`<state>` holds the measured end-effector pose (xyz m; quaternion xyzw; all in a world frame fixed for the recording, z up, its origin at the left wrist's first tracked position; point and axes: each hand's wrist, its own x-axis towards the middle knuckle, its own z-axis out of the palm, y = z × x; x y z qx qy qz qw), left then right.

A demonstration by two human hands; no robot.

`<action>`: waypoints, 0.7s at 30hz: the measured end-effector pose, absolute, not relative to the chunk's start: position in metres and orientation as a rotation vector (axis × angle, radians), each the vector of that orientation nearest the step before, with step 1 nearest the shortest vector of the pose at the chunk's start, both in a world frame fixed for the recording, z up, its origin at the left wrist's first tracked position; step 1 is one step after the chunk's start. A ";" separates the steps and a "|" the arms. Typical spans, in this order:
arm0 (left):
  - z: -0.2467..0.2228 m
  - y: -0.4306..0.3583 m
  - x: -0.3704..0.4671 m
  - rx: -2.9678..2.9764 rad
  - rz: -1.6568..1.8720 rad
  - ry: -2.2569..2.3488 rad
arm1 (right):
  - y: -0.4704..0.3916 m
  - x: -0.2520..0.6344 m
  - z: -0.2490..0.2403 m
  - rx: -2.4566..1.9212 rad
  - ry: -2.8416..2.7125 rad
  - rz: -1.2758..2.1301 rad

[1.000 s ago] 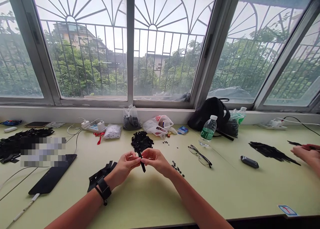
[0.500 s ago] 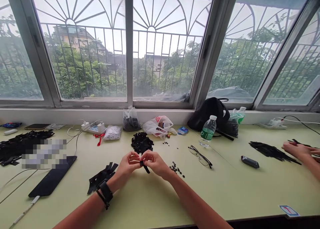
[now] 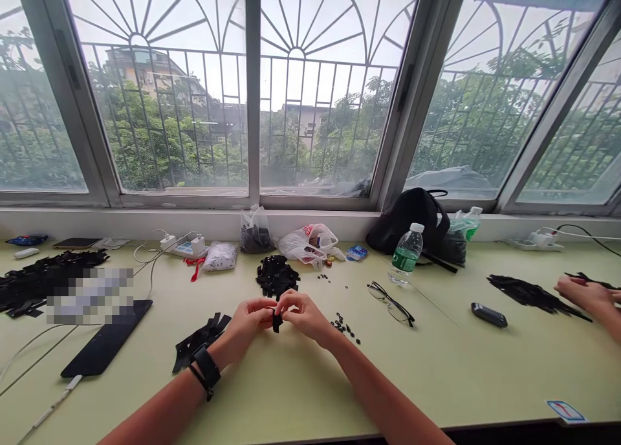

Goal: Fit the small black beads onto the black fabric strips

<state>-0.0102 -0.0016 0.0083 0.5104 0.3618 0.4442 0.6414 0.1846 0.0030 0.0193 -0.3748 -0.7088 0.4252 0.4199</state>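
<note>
Both hands meet over the pale green table, pinching one short black strip [image 3: 277, 321] whose end hangs down between them. My left hand [image 3: 251, 319], with a black watch on its wrist, grips the strip from the left. From the right, my right hand [image 3: 301, 314] holds it with bent fingers. Just behind the hands is a pile of black pieces [image 3: 276, 275]. Black strips [image 3: 200, 341] lie beside my left wrist, and small black rings [image 3: 345, 328] are scattered right of my right hand.
Glasses [image 3: 391, 303], a water bottle [image 3: 407, 254] and a black device [image 3: 488, 315] stand or lie to the right. Another person's hands [image 3: 589, 296] hold black strips at far right. A dark tablet [image 3: 107, 338] with a cable lies left. Bags line the window side.
The strip's hanging end has swung from slanting right to pointing nearly straight down. My fingers have shifted slightly around it, and the whole view has moved a little.
</note>
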 end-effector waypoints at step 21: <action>0.008 0.004 -0.013 1.676 1.258 1.244 | 0.014 0.188 0.010 -1.053 -1.692 0.942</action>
